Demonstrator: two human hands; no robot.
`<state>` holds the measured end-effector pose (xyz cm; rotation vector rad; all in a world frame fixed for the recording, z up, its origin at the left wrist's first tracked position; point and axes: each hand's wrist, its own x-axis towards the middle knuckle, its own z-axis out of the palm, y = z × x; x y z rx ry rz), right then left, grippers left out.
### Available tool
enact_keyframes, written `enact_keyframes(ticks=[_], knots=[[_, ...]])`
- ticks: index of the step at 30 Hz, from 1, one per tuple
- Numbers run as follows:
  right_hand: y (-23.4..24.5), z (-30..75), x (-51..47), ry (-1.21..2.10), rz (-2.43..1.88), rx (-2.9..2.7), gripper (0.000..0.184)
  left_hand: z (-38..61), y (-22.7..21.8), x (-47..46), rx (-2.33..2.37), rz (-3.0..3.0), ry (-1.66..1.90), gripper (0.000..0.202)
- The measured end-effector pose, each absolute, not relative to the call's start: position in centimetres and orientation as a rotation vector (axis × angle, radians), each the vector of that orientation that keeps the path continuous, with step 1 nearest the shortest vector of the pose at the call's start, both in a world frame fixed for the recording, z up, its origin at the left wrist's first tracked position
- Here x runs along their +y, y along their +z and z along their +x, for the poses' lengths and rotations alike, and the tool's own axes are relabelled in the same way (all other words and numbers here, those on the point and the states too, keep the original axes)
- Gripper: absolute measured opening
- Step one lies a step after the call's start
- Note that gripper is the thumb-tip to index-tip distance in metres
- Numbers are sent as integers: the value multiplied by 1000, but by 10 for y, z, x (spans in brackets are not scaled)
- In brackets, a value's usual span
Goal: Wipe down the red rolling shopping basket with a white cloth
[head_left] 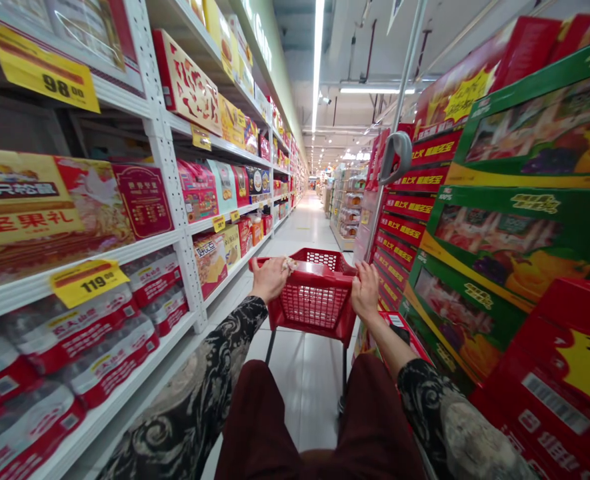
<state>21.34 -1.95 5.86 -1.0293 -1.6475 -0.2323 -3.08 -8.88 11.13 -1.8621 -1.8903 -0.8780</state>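
A red plastic shopping cart stands in a supermarket aisle right in front of me. My left hand is closed round the left end of its handle, with a small crumpled pale thing pinched at the fingers. My right hand grips the right end of the same handle. The basket's inside looks bare as far as I can see. Both forearms wear dark patterned sleeves.
White shelves on the left carry gift boxes, wrapped packs and yellow price tags. Tall stacks of red and green boxes crowd the right side, close to the cart. The pale tiled aisle runs straight ahead.
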Motion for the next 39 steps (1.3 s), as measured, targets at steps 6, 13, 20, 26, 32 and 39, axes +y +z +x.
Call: enact_keyframes(ticks=[6, 13, 20, 26, 32, 39], knots=[[64, 225, -12, -202, -1125, -1740, 44, -25, 105, -98, -1822, -1845, -844, 35], [89, 204, -26, -161, -1310, -1775, 44, -28, 93, -92, -1770, -1849, -830, 40], [97, 128, -43, -130, -1033, -2012, 37, -25, 93, -77, -1729, -1881, -814, 41], [87, 133, -17, -100, -1042, -2067, 39, -34, 89, -70, -1622, -1921, -736, 40], [85, 150, 4, -70, -1061, -2046, 37, -62, 84, -72, -1580, -1898, -798, 39], [89, 148, 12, 1, -1212, -1865, 36, -22, 91, -58, -1476, -1982, -764, 36]])
